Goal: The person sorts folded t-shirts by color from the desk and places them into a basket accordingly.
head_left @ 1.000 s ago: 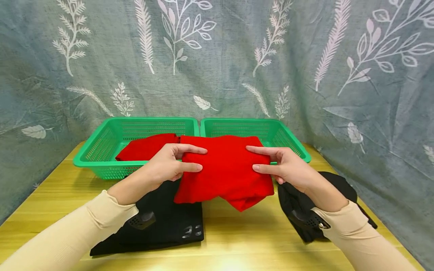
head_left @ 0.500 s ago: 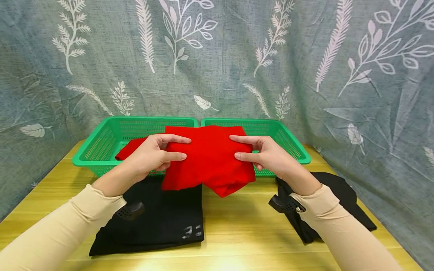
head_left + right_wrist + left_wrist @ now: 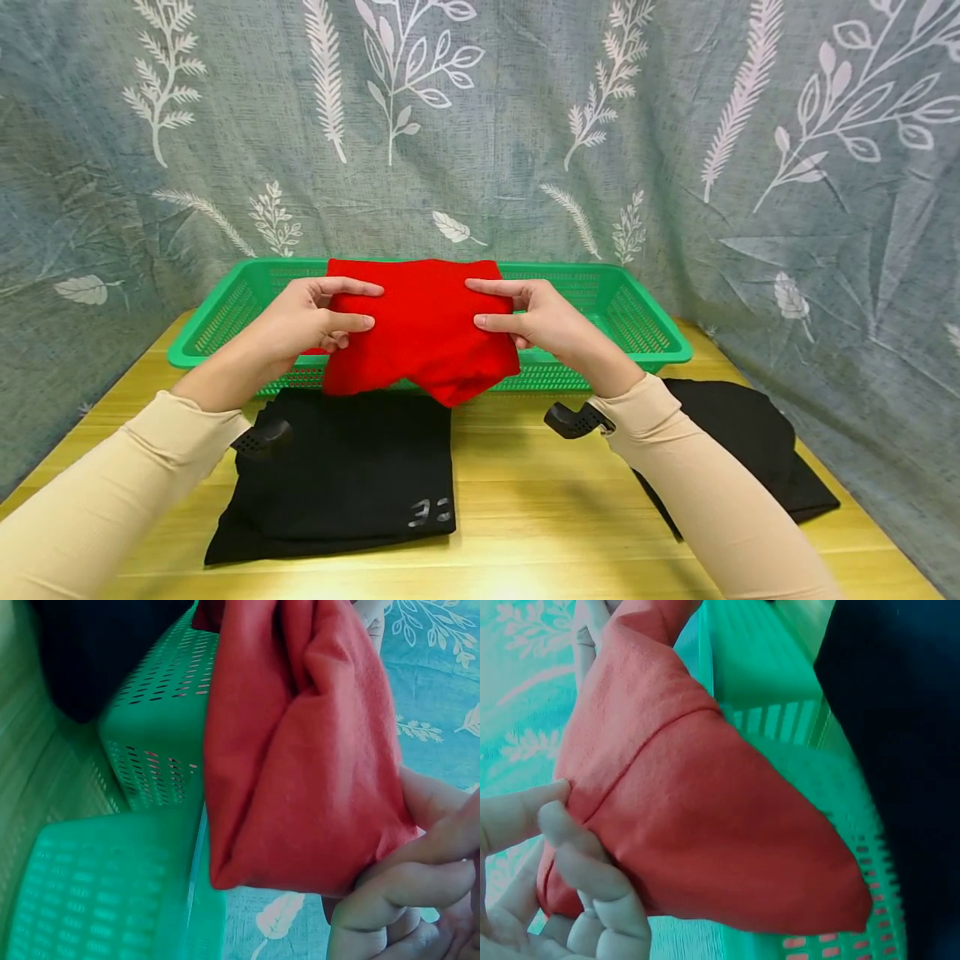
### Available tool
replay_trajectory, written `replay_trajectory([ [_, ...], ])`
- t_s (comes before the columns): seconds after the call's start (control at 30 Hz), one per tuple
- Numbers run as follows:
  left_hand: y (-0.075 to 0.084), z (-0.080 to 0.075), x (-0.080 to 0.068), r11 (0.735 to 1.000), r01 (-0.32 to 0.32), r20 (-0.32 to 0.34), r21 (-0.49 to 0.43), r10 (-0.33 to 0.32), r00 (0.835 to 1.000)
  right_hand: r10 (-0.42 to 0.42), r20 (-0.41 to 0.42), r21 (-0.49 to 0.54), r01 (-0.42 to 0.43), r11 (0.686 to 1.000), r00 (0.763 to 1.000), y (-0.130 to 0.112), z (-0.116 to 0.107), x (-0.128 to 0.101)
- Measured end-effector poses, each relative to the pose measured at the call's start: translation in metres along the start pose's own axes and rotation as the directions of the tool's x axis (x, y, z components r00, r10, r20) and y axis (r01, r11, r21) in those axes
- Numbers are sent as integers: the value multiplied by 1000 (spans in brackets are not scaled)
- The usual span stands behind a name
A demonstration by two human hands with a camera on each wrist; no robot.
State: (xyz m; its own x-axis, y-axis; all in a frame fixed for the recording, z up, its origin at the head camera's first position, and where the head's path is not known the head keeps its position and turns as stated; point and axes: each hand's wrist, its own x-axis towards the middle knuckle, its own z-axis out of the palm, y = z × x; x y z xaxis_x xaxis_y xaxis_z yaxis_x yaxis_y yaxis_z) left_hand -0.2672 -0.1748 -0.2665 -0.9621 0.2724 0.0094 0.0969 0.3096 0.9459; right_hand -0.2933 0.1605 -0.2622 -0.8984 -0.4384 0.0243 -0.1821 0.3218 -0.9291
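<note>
A folded red garment (image 3: 423, 325), its exact kind unclear, hangs between both hands in the head view. My left hand (image 3: 311, 321) pinches its left edge between thumb and fingers. Opposite, my right hand (image 3: 536, 321) pinches the right edge the same way. The garment is above the front of two green baskets, mostly before the left basket (image 3: 206, 333) and overlapping the right basket (image 3: 637, 321). In the left wrist view the red fabric (image 3: 705, 810) shows a seam; folded layers of the fabric (image 3: 300, 795) show in the right wrist view.
A folded black garment (image 3: 352, 475) with white marks lies on the wooden table (image 3: 525, 500), in front of the left basket. Another black garment (image 3: 735, 433) lies at the right, partly behind the right sleeve. A sliver of red cloth (image 3: 313, 351) shows in the left basket. A patterned curtain (image 3: 510, 125) hangs behind.
Both hands have carried the red garment left and away, from between the baskets towards the left one. It now hides most of the red cloth in that basket. Both hands keep their pinch.
</note>
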Motion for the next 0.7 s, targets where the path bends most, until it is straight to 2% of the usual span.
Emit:
replay_trajectory([
  [0.23, -4, -16, 4, 999, 19, -31, 29, -18, 999, -14, 6, -3, 14, 1000, 1000, -4, 9, 20],
  [0.7, -1, -42, 11, 996, -10, -83, 87, 17, 996, -55, 0, -8, 55, 998, 999, -22, 21, 50],
])
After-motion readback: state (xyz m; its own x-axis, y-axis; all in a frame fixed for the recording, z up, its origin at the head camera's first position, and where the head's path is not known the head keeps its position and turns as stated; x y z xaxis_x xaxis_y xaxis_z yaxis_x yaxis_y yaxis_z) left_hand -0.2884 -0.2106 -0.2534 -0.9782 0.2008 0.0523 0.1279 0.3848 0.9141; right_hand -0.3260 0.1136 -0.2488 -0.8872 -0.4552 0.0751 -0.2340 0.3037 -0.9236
